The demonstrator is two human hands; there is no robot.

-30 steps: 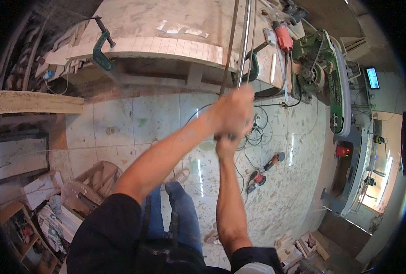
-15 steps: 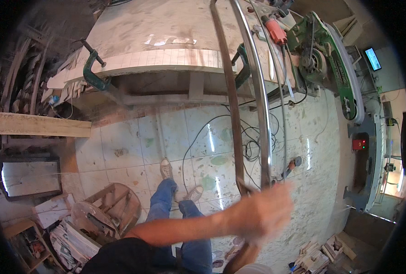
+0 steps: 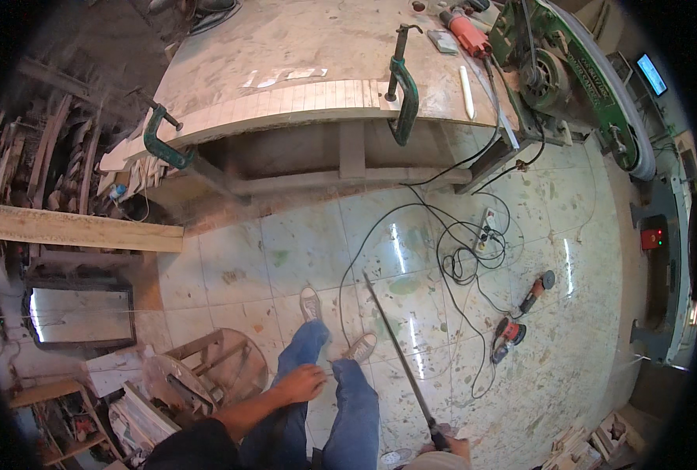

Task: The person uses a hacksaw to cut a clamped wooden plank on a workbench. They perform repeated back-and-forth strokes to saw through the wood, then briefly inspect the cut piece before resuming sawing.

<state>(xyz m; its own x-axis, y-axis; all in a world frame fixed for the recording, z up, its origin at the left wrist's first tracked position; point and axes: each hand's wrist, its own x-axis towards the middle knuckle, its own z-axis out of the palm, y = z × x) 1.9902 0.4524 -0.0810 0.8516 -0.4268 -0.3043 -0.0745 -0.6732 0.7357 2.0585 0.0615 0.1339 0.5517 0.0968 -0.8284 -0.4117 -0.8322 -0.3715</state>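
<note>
My right hand [image 3: 459, 448], low in the view, is closed round the near end of a long thin metal bar [image 3: 399, 352]. A dark piece sits on the bar beside my fingers, and the far end points up and left over the floor. In front of my thigh is my left hand [image 3: 303, 382], its fingers curled in and nothing visible in them. Ahead stands a workbench [image 3: 286, 39], where a row of pale wood strips [image 3: 286, 100] lies along the front edge. Two green C-clamps, the left one [image 3: 164, 139] and the right one [image 3: 403, 94], grip that edge.
Black cables [image 3: 458, 266] loop across the tiled floor beside a power strip [image 3: 485, 229] and two red-and-black power tools [image 3: 509, 333]. A green belt machine [image 3: 552, 74] stands at the right. A round wooden piece [image 3: 238, 368] and a plank [image 3: 74, 227] are at the left.
The long metal bar has swung down from upright in front of the bench to low over the floor. My left hand has left its place across my right arm and dropped to my thigh.
</note>
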